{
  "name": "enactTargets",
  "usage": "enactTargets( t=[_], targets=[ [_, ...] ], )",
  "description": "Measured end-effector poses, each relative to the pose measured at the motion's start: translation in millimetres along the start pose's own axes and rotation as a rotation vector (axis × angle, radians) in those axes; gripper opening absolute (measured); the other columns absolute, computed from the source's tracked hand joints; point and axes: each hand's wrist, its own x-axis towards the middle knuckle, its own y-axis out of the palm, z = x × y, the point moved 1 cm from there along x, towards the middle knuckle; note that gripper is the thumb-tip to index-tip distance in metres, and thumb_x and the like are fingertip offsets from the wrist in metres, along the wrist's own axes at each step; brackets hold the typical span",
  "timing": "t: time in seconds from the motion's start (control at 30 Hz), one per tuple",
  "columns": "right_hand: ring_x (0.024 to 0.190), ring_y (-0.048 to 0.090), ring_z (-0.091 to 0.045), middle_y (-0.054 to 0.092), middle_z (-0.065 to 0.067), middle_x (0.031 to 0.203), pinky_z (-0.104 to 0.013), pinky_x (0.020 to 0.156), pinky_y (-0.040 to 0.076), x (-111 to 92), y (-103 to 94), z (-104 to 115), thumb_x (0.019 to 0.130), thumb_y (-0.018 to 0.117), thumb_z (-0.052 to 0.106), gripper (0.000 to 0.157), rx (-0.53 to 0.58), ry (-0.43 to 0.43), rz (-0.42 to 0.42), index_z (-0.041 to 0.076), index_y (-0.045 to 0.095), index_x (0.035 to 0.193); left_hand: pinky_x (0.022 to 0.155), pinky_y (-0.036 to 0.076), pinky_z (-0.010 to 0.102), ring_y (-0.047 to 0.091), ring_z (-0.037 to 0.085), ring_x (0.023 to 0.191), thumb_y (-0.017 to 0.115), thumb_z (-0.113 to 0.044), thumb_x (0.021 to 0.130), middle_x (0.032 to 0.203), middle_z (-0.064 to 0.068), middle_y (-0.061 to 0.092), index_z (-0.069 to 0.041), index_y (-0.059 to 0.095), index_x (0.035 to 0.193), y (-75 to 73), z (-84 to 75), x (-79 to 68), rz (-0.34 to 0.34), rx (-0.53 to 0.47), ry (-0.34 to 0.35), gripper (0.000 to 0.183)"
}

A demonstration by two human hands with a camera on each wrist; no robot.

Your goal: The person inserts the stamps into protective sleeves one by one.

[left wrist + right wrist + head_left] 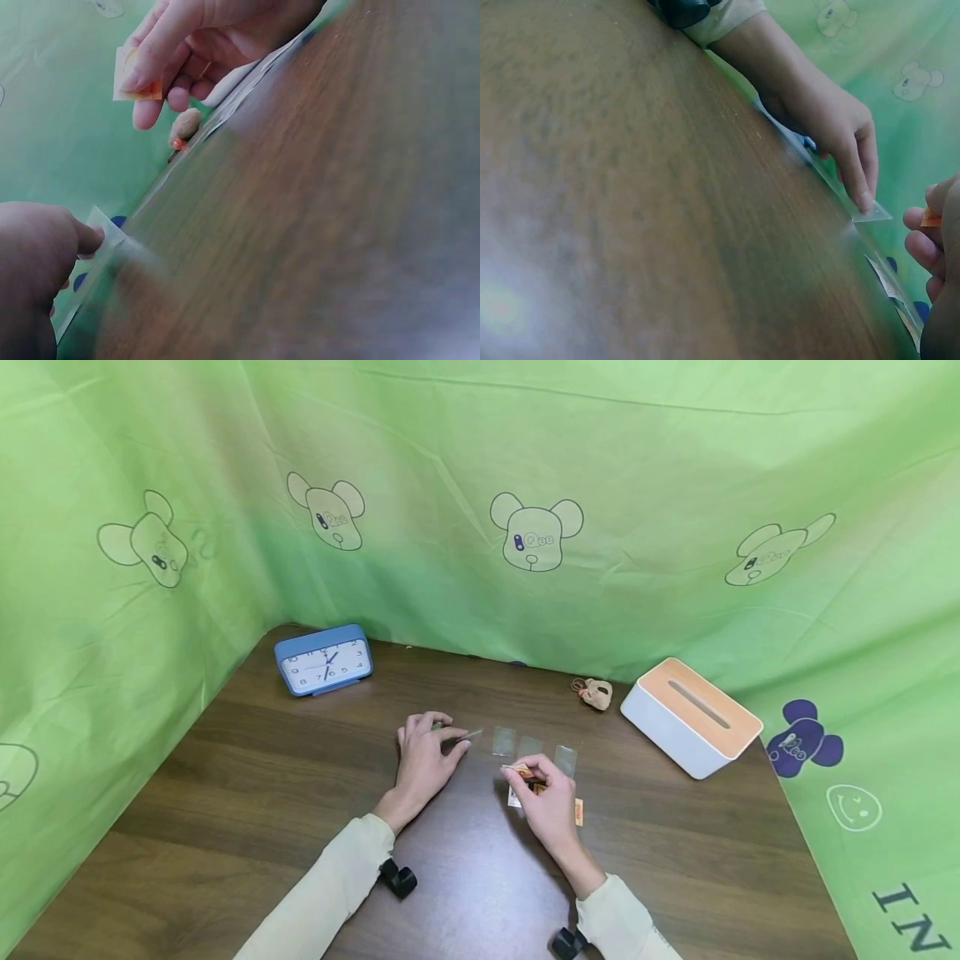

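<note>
My left hand pinches a small clear plastic sleeve between thumb and finger, just above the table; the sleeve also shows in the right wrist view. To the right, my right hand holds a small orange-and-white card by its edge, raised off the table. In the left wrist view that card lies between thumb and fingers. Beyond the right hand lie several clear sleeves, including one at the left. More small cards, one orange, lie partly hidden under the right hand.
A blue clock stands at the back left. At the back right are a tissue box with an orange top and a small beige pouch-like trinket. A green curtain borders the wooden table.
</note>
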Motion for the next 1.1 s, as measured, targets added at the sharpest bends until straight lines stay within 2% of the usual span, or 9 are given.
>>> enactTargets(
  t=[0.2, 0.37, 0.47, 0.57, 0.63, 0.73, 0.9, 1.1],
  targets=[
    [0.078, 0.067, -0.004, 0.08, -0.011, 0.088, -0.013, 0.071, 0.052, 0.9, -1.2, 0.1, 0.09, 0.088, -0.004, 0.013, -0.034, -0.002, 0.002, 0.004, 0.078, 0.095, 0.09, 0.041, 0.052, 0.062, 0.034, 0.112, 0.091, -0.017, 0.092, 0.115, 0.007, 0.076, -0.013, 0.089, 0.106, -1.6, -5.9, -6.9, -0.016, -0.112, 0.002, 0.016],
    [0.078, 0.064, -0.004, 0.077, -0.007, 0.087, -0.014, 0.071, 0.051, 1.2, -3.3, 0.9, 0.096, 0.082, 0.0, 0.006, -0.05, 0.005, 0.022, 0.002, 0.078, 0.1, 0.089, 0.045, 0.051, 0.068, 0.031, 0.106, 0.09, -0.014, 0.092, 0.108, 0.005, 0.08, -0.012, 0.087, 0.11, -2.7, -8.5, -15.7, -0.026, -0.177, 0.058, 0.018],
    [0.077, 0.064, -0.005, 0.075, -0.006, 0.088, -0.015, 0.07, 0.052, 1.1, -4.1, -3.8, 0.099, 0.079, 0.006, 0.004, -0.059, -0.049, 0.018, 0.003, 0.077, 0.1, 0.087, 0.05, 0.044, 0.071, 0.024, 0.098, 0.088, -0.012, 0.093, 0.102, 0.001, 0.082, -0.012, 0.086, 0.111, -2.7, -7.4, -21.1, -0.036, -0.217, 0.103, 0.019],
    [0.077, 0.064, -0.008, 0.073, -0.003, 0.091, -0.017, 0.071, 0.051, 0.9, -4.2, -16.0, 0.101, 0.077, 0.009, 0.002, -0.059, -0.123, 0.008, 0.007, 0.077, 0.102, 0.078, 0.053, 0.034, 0.07, 0.014, 0.088, 0.087, -0.007, 0.092, 0.095, -0.001, 0.081, -0.011, 0.084, 0.112, -3.0, -7.2, -25.4, -0.035, -0.278, 0.12, 0.02],
    [0.078, 0.063, -0.01, 0.072, -0.001, 0.093, -0.019, 0.072, 0.05, 1.0, -4.8, -24.4, 0.104, 0.074, 0.009, 0.003, -0.056, -0.154, 0.01, 0.01, 0.078, 0.103, 0.073, 0.053, 0.028, 0.069, 0.01, 0.083, 0.087, -0.004, 0.092, 0.091, -0.002, 0.079, -0.01, 0.084, 0.112, -3.5, -7.9, -27.2, -0.019, -0.311, 0.104, 0.021],
    [0.08, 0.063, -0.011, 0.07, 0.002, 0.093, -0.019, 0.075, 0.049, 0.7, -5.2, -34.1, 0.105, 0.071, 0.007, 0.011, -0.063, -0.165, 0.018, 0.015, 0.079, 0.104, 0.07, 0.054, 0.026, 0.07, 0.012, 0.082, 0.087, -0.001, 0.092, 0.091, -0.002, 0.079, -0.01, 0.084, 0.114, -5.6, -11.7, -28.9, 0.013, -0.328, 0.055, 0.024],
    [0.08, 0.061, -0.011, 0.068, 0.0, 0.091, -0.02, 0.074, 0.048, 0.7, -5.4, -29.2, 0.103, 0.068, 0.004, 0.015, -0.066, -0.164, 0.02, 0.012, 0.08, 0.104, 0.072, 0.054, 0.026, 0.071, 0.016, 0.082, 0.087, 0.001, 0.092, 0.092, -0.002, 0.078, -0.011, 0.084, 0.116, -6.7, -14.5, -29.6, 0.053, -0.349, 0.0, 0.026],
    [0.074, 0.056, -0.006, 0.067, 0.0, 0.085, -0.017, 0.065, 0.044, 0.9, -3.5, -15.4, 0.098, 0.076, 0.0, 0.013, -0.067, -0.155, 0.002, 0.008, 0.083, 0.104, 0.072, 0.054, 0.025, 0.07, 0.013, 0.081, 0.087, 0.0, 0.092, 0.091, -0.004, 0.078, -0.01, 0.082, 0.12, -6.9, -14.2, -29.3, 0.076, -0.374, -0.012, 0.03]
  ],
)
